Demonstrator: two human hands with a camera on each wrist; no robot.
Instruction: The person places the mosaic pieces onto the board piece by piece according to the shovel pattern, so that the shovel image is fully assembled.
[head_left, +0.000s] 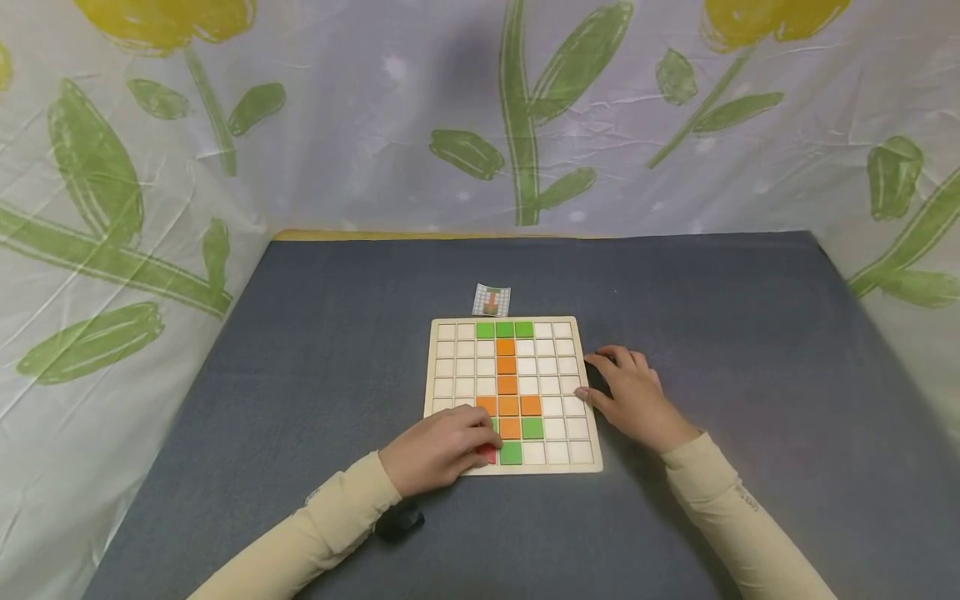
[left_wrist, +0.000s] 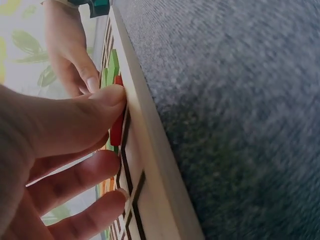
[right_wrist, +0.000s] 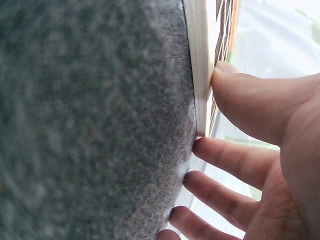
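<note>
A wooden grid board (head_left: 589, 467) lies on the table, with orange, green and white squares in its cells. At its near edge my left hand (head_left: 442, 446) pinches a red square tile (head_left: 489, 453), seated low in the bottom row. In the left wrist view the thumb (left_wrist: 107, 100) presses the edge of the red tile (left_wrist: 117, 131); the index fingertip is partly hidden. My right hand (head_left: 633, 396) is at the board's right side. Its thumb (right_wrist: 230, 75) rests on the wooden rim (right_wrist: 199, 65), while the other fingers reach down to the cloth, loosely extended.
A small pattern card (head_left: 492, 300) lies just beyond the board's far edge, showing a coloured grid. Dark grey cloth (head_left: 337, 333) covers the table. A curtain with painted flowers (head_left: 375, 125) hangs behind it and at the sides.
</note>
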